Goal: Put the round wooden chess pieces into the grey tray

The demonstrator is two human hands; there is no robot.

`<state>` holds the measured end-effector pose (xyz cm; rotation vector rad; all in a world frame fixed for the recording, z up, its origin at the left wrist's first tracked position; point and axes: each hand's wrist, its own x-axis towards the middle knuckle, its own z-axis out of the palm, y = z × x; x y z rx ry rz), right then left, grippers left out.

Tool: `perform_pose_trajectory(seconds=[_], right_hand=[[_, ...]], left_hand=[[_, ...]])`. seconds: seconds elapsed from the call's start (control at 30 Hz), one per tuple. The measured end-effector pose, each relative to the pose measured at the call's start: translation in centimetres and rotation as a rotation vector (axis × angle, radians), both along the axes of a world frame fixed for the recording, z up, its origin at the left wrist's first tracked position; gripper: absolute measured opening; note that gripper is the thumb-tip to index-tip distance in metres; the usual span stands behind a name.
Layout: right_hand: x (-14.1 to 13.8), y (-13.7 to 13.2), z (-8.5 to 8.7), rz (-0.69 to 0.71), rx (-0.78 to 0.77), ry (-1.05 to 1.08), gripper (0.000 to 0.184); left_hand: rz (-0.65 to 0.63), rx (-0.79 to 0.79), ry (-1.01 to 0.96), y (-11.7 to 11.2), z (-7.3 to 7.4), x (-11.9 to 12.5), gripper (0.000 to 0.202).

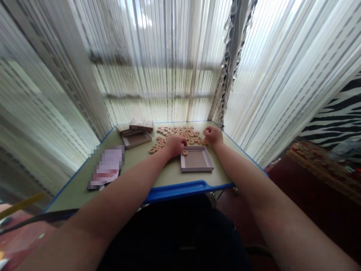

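Note:
Many round wooden game pieces [177,132] lie scattered on the far part of a small green table [169,173] with a blue rim. My left hand [176,145] rests curled on the pieces at the near edge of the pile, just above a shallow open box tray [196,160]. One piece [185,152] sits in the tray's far left corner, next to my left fingers. My right hand [213,135] is curled over pieces at the right end of the pile; whether either hand grips a piece is hidden.
A second open box tray [137,139] and a folded wooden board [141,124] lie at the table's far left. A blurred flat item [107,169] lies at the left. Sheer curtains [169,64] close in behind the table; a zebra-patterned surface [335,113] stands at the right.

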<state>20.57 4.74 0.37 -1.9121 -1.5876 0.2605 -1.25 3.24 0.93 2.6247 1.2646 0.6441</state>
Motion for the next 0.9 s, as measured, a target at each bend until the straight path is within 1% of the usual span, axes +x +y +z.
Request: perform_pose_trajectory(seconds=[0.17, 0.33, 0.5, 0.57, 0.67, 0.8, 0.9], right_hand=[[0.2, 0.6, -0.1, -0.056, 0.021, 0.087, 0.049], [1.2, 1.1, -0.5, -0.074, 0.056, 0.213, 0.051], [2.1, 1.4, -1.1, -0.076, 0.077, 0.339, 0.051], [2.4, 1.3, -1.0, -0.066, 0.071, 0.359, 0.051], [2.7, 1.3, -0.7, -0.057, 0.067, 0.366, 0.052], [2.7, 1.2, -0.3, -0.036, 0.065, 0.358, 0.053], [2.7, 1.0, -0.3, -0.009, 0.046, 0.337, 0.052]], left_hand=[[-0.013, -0.003, 0.003, -0.3, 0.2, 0.1, 0.026], [-0.034, -0.004, 0.034, -0.5, 0.4, 0.3, 0.026], [-0.011, 0.006, 0.032, -0.4, 0.3, 0.1, 0.025], [0.002, 0.007, 0.022, -0.3, 0.2, 0.0, 0.025], [-0.014, 0.009, 0.012, -0.3, 0.1, 0.2, 0.023], [-0.001, 0.011, -0.007, -0.3, 0.3, 0.3, 0.023], [0.016, -0.001, -0.013, -0.7, 0.4, 0.4, 0.023]])
